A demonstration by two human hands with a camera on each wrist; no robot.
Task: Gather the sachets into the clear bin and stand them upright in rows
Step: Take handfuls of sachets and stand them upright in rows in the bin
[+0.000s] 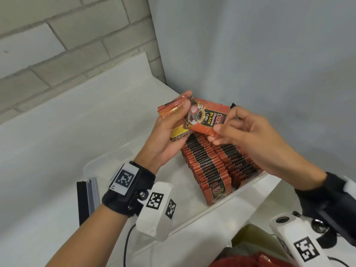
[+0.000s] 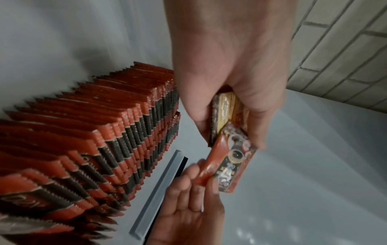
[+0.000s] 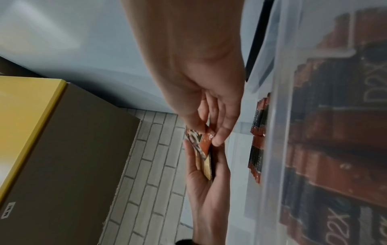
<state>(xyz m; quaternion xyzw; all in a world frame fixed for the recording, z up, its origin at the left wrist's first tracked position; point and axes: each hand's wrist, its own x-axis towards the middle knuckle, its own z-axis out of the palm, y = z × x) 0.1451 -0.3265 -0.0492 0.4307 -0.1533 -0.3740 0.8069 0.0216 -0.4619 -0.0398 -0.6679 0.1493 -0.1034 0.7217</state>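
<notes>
While packed upright in rows, sachets fill the clear bin nearest. Above: right hand pinching one sachet between thumb and fingertips. Beyond, touching it: small stack gripped in left hand, fingers curled round.

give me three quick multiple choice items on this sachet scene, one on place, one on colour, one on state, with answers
1. Where do the standing rows of sachets sit?
A. in the clear bin
B. on the floor
C. in a drawer

2. What are the sachets' main colours?
A. blue and white
B. red-orange and black
C. green and yellow

3. What is the right hand doing?
A. resting flat on the table
B. pinching one sachet
C. hanging empty

Answers:
1 A, the rows stand inside its clear walls.
2 B, the printed fronts show it.
3 B, thumb and fingers pinch its corner beside the stack that the left hand grips.
</notes>
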